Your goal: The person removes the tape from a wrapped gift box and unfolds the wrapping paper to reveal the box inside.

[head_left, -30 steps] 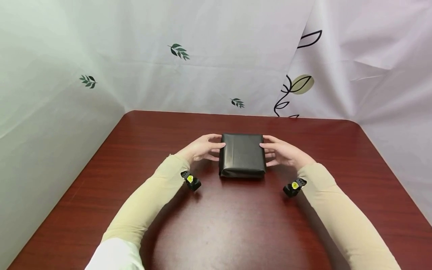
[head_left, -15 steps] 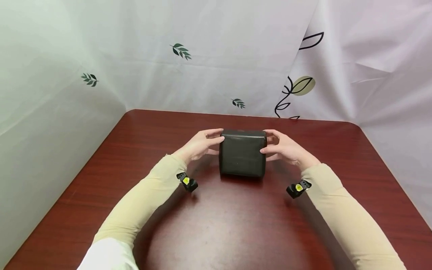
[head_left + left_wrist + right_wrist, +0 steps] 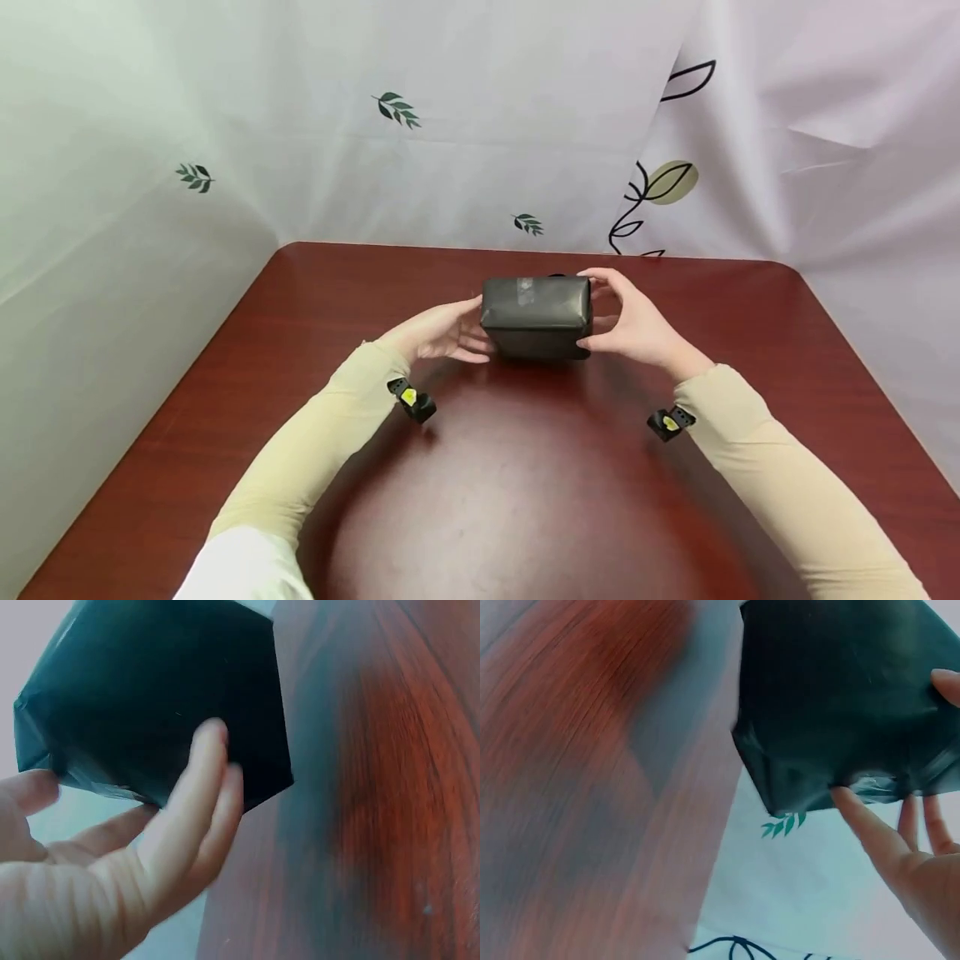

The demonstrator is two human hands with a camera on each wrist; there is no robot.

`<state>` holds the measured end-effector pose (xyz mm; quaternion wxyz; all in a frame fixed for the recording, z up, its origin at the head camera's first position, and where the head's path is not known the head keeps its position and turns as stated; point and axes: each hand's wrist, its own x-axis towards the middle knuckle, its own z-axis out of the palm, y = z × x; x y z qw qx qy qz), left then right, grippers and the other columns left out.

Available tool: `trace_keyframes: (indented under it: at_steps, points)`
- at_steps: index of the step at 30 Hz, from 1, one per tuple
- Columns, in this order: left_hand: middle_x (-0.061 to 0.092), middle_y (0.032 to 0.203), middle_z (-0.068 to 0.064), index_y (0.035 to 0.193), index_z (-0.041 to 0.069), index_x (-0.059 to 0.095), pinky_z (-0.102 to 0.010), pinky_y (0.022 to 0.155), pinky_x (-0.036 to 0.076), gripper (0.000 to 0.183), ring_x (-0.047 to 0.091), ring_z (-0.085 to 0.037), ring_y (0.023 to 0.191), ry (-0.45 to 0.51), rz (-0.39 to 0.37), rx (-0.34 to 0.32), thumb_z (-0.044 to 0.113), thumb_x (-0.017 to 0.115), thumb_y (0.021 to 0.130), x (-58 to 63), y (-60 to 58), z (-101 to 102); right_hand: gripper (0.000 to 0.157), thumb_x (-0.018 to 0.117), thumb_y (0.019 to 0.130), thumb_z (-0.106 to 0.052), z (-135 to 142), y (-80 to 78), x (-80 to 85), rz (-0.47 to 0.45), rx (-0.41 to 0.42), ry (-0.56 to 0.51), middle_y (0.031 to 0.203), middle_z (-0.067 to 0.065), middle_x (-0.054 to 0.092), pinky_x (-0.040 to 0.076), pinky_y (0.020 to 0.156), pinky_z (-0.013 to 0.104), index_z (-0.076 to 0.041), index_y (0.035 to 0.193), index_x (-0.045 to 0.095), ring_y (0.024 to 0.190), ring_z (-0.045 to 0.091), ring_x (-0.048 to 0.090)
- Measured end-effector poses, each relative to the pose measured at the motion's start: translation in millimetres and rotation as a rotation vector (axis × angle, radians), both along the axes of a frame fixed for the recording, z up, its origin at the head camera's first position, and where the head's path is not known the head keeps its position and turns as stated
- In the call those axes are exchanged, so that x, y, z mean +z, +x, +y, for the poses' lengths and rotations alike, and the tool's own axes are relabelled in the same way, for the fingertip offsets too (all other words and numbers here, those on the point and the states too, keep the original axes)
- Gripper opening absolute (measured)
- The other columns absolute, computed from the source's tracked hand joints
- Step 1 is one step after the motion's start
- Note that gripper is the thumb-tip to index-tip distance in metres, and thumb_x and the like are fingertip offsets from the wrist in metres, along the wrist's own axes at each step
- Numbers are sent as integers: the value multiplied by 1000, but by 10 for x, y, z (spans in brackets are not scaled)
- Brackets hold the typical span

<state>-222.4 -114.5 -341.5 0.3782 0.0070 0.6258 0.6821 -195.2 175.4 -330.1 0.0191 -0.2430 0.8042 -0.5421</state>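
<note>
Leafy cloth (image 3: 465, 50) backs a reddish table (image 3: 480, 492); right fingers (image 3: 870, 831) grip, left fingers (image 3: 187, 799) touch, a box (image 3: 536, 304).

Both of my arms, the left arm (image 3: 322, 442) and the right arm (image 3: 787, 475), reach forward and slant inward. My left wrist (image 3: 397, 343) turns my left hand (image 3: 441, 335) inward, with the palm toward the other hand; its fingers (image 3: 201, 769) are spread and nearly straight, the thumb lying apart from them. My right hand (image 3: 633, 325) is a little higher in the head view. It grips, with the index finger arched above and the thumb (image 3: 600, 342) lower, nearer to me.
</note>
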Motion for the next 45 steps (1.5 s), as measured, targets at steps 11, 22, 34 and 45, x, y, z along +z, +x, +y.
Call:
trace_keyframes:
  at_steps: [11, 22, 34, 45]
  points:
    - [41, 136, -25, 152, 35, 10, -37, 79, 50, 57, 60, -27, 96, 68, -75, -45, 45, 31, 100, -3, 42, 39, 76, 75, 57, 17, -22, 65, -125, 546, 59, 231, 126, 14, 46, 39, 97, 41, -4, 126, 51, 117, 24, 41]
    - [22, 153, -19, 150, 45, -1, -57, 103, 31, 65, 36, -45, 131, 89, -4, 63, 31, 38, 100, -13, 18, 117, 53, 45, 99, -21, 165, 32, -34, -531, -31, -202, 136, 19, 29, 47, 94, 44, -10, 145, 21, 120, 27, 44]
    - [29, 150, -19, 152, 39, 1, -60, 101, 35, 75, 62, -30, 101, 7, 70, 79, 14, 48, 97, -97, 33, 167, 69, 49, 96, -35, -62, -58, -90, -719, -110, -138, 137, 21, 32, 52, 87, 41, -6, 148, 14, 110, 25, 53]
    - [36, 143, -23, 154, 28, 3, -54, 91, 46, 83, 60, -34, 109, -148, 175, 68, 7, 55, 92, -205, 29, 172, 69, 55, 94, -19, -150, -101, -264, -701, -150, -61, 137, 23, 36, 53, 84, 36, -1, 147, 15, 124, 37, 46]
